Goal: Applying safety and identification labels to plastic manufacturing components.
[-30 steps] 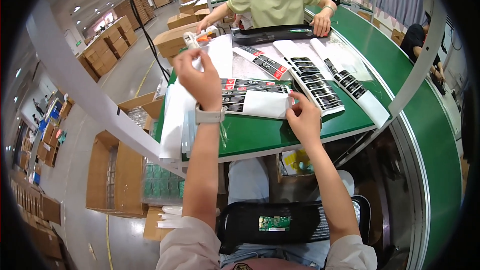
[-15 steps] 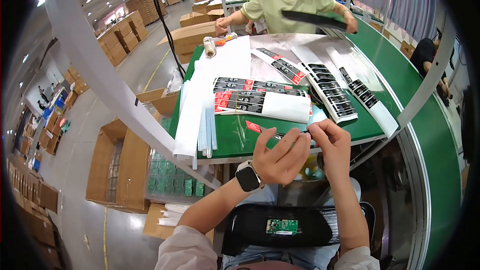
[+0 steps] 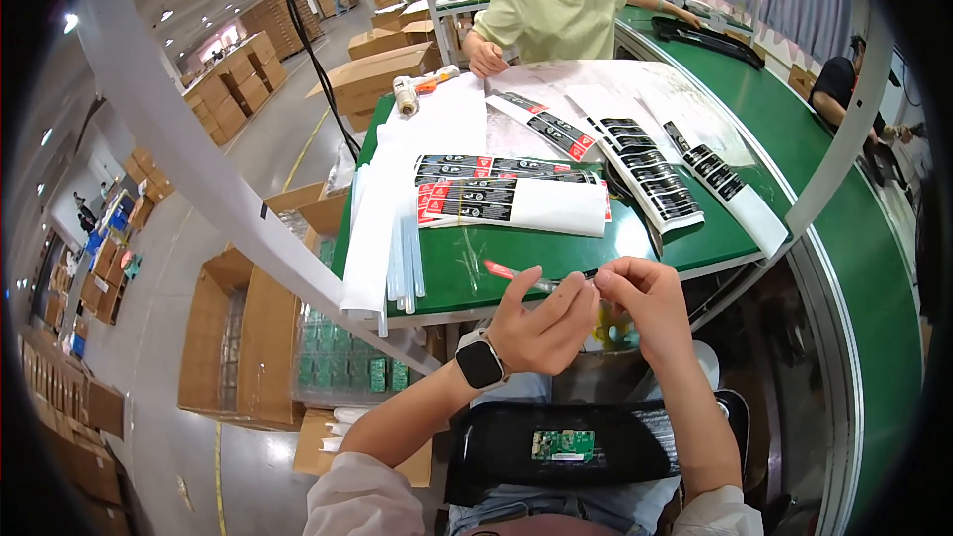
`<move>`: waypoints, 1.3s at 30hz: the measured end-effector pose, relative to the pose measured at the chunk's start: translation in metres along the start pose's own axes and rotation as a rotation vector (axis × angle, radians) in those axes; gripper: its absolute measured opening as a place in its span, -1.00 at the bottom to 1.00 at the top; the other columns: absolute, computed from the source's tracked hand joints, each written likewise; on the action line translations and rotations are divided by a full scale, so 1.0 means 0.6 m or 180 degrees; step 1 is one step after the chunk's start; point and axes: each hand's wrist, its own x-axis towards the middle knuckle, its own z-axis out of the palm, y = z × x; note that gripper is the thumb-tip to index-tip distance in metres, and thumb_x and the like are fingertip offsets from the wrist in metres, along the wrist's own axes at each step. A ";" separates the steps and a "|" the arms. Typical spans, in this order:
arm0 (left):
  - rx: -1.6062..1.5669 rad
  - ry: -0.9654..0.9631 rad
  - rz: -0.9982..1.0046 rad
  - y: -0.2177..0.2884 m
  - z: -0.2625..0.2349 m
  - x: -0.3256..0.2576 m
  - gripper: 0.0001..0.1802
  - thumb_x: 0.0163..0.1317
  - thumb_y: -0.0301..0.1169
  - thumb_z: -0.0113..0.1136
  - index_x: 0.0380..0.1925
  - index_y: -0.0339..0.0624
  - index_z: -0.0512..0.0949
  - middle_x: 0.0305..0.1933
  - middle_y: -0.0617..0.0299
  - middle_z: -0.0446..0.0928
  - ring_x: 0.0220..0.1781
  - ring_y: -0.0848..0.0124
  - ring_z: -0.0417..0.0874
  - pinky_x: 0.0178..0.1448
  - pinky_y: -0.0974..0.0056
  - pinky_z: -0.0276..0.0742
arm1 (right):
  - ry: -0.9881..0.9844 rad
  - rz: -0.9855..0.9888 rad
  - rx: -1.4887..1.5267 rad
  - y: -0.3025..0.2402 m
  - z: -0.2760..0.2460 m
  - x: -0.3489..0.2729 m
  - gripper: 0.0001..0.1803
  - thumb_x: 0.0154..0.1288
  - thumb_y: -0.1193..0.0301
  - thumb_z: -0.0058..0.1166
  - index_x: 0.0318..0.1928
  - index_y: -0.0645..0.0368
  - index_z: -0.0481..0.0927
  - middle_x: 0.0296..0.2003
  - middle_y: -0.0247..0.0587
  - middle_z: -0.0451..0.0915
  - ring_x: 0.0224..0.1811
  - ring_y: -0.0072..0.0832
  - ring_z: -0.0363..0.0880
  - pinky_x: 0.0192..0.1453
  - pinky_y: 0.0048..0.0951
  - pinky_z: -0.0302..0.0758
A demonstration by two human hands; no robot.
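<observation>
Together, our left hand (image 3: 544,326) and right hand (image 3: 645,304) grip a narrow strip (image 3: 499,269), fingers bent and partly spread on the left, thumb pinched to fingertip on the right. Partly hidden by our fingers, it shows a red end near the front edge of the counter (image 3: 536,250); beyond lie printed label sheets (image 3: 511,204).

Label strip (image 3: 501,269) now between both hands' fingers (image 3: 564,308), co-worker's black shell (image 3: 707,42) moved to side bench (image 3: 774,119)
</observation>
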 end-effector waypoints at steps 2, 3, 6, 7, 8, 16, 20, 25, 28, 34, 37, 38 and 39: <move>-0.0048 -0.0320 0.0051 0.002 -0.002 -0.003 -0.85 0.09 -0.39 0.30 -0.30 -0.06 0.70 -0.19 0.35 0.60 -0.03 0.38 0.63 0.20 -0.08 0.34 | 0.0073 -0.0273 -0.0776 0.008 -0.008 0.003 -0.87 0.24 0.48 0.18 -0.27 0.30 0.66 -0.46 -0.37 0.64 -0.45 -0.71 0.50 -0.40 -0.63 0.36; -0.0074 -0.0316 0.0067 0.006 -0.007 -0.005 -0.85 0.09 -0.39 0.30 -0.30 -0.06 0.70 -0.19 0.35 0.60 -0.03 0.38 0.63 0.20 -0.08 0.34 | 0.0102 -0.0271 -0.0767 0.010 -0.012 0.001 -0.87 0.24 0.48 0.18 -0.27 0.30 0.66 -0.46 -0.37 0.64 -0.45 -0.71 0.50 -0.40 -0.63 0.36; -0.0065 -0.0122 -0.0291 0.029 -0.037 -0.035 -0.58 0.03 -0.05 0.50 -0.24 -0.07 0.67 -0.15 0.30 0.59 -0.03 0.29 0.61 0.15 -0.06 0.40 | 0.0783 -0.0871 -0.1380 0.022 -0.026 -0.012 -0.93 0.20 0.53 0.16 -0.34 0.30 0.63 -0.49 -0.36 0.58 -0.47 -0.70 0.46 -0.40 -0.62 0.34; -0.0217 -0.0217 -0.0381 0.043 -0.049 -0.057 -0.58 0.00 -0.04 0.50 -0.27 -0.07 0.66 -0.17 0.27 0.59 -0.03 0.28 0.61 0.12 -0.06 0.41 | 0.0850 -0.1263 -0.1465 0.022 -0.041 -0.022 -0.96 0.18 0.56 0.17 -0.38 0.29 0.60 -0.49 -0.35 0.54 -0.48 -0.68 0.45 -0.40 -0.62 0.34; -0.0477 -0.0618 -0.0455 0.054 -0.066 -0.075 -0.58 0.02 -0.02 0.47 -0.27 -0.08 0.66 -0.19 0.24 0.59 -0.05 0.26 0.62 0.10 -0.01 0.43 | 0.0918 -0.1657 -0.1546 0.020 -0.057 -0.035 -0.96 0.16 0.59 0.17 -0.42 0.28 0.58 -0.49 -0.33 0.50 -0.49 -0.66 0.43 -0.40 -0.62 0.34; -0.2522 -0.3633 -0.2999 0.100 -0.084 -0.233 -0.39 0.11 0.21 0.24 -0.33 -0.20 0.62 -0.32 0.03 0.60 -0.29 0.10 0.66 -0.22 0.14 0.57 | 0.0512 -0.1605 -0.1966 0.043 -0.118 -0.116 -0.85 0.01 0.61 0.27 -0.33 0.24 0.67 -0.38 -0.28 0.55 -0.42 -0.54 0.48 -0.37 -0.56 0.38; -0.2669 -0.3251 -0.2067 0.087 -0.096 -0.249 -0.44 0.16 0.14 0.24 -0.29 -0.21 0.59 -0.44 0.05 0.62 -0.35 0.02 0.65 -0.23 0.08 0.55 | 0.0568 -0.1537 -0.1992 0.051 -0.122 -0.129 -0.85 0.00 0.60 0.29 -0.34 0.25 0.67 -0.38 -0.28 0.55 -0.41 -0.54 0.49 -0.37 -0.55 0.39; -0.2824 -0.3865 -0.2593 0.083 -0.118 -0.289 -0.68 0.26 -0.14 0.22 -0.25 -0.19 0.59 -0.36 -0.03 0.63 -0.29 -0.05 0.64 -0.19 0.04 0.55 | 0.0533 -0.1436 -0.2043 0.058 -0.125 -0.146 -0.85 -0.01 0.61 0.31 -0.34 0.24 0.68 -0.37 -0.27 0.58 -0.39 -0.52 0.54 -0.37 -0.56 0.41; -0.2571 -0.3077 -0.2310 0.071 -0.141 -0.235 -0.75 0.10 -0.37 0.29 -0.19 -0.13 0.60 -0.34 0.08 0.60 -0.25 0.04 0.62 -0.20 0.06 0.54 | 0.0534 -0.1484 -0.1933 0.056 -0.126 -0.159 -0.85 -0.02 0.64 0.30 -0.36 0.26 0.68 -0.40 -0.24 0.61 -0.41 -0.51 0.55 -0.36 -0.57 0.44; -0.1502 -0.2016 -0.1374 0.040 -0.152 -0.133 -0.68 -0.07 -0.53 0.19 -0.21 -0.15 0.59 -0.32 0.19 0.52 -0.34 0.21 0.56 -0.31 0.17 0.46 | 0.0607 -0.2002 -0.1638 0.007 -0.103 -0.160 -0.83 -0.07 0.70 0.24 -0.37 0.33 0.65 -0.44 -0.15 0.61 -0.42 -0.44 0.55 -0.32 -0.55 0.44; -0.1284 -0.1706 -0.1364 0.064 -0.151 -0.121 -0.62 -0.11 -0.52 0.20 -0.17 -0.19 0.58 -0.28 0.17 0.50 -0.28 0.20 0.56 -0.21 0.12 0.44 | 0.0531 -0.1718 -0.1090 0.001 -0.078 -0.174 -0.83 -0.07 0.71 0.23 -0.37 0.36 0.63 -0.42 -0.11 0.60 -0.37 -0.39 0.53 -0.29 -0.52 0.41; -0.1407 -0.1886 -0.1554 0.062 -0.145 -0.117 -0.57 -0.15 -0.51 0.22 -0.15 -0.17 0.57 -0.24 0.18 0.51 -0.21 0.18 0.56 -0.12 0.07 0.41 | 0.0473 -0.1566 -0.0885 0.012 -0.073 -0.171 -0.85 -0.02 0.71 0.22 -0.35 0.39 0.62 -0.39 -0.13 0.59 -0.36 -0.45 0.50 -0.29 -0.55 0.39; -0.1521 -0.2059 -0.1741 0.059 -0.144 -0.111 -0.52 -0.19 -0.51 0.25 -0.12 -0.15 0.56 -0.20 0.18 0.51 -0.14 0.16 0.55 -0.02 0.02 0.38 | 0.0478 -0.1449 -0.0920 0.023 -0.068 -0.171 -0.85 -0.02 0.71 0.22 -0.35 0.39 0.62 -0.39 -0.13 0.59 -0.36 -0.45 0.50 -0.29 -0.55 0.39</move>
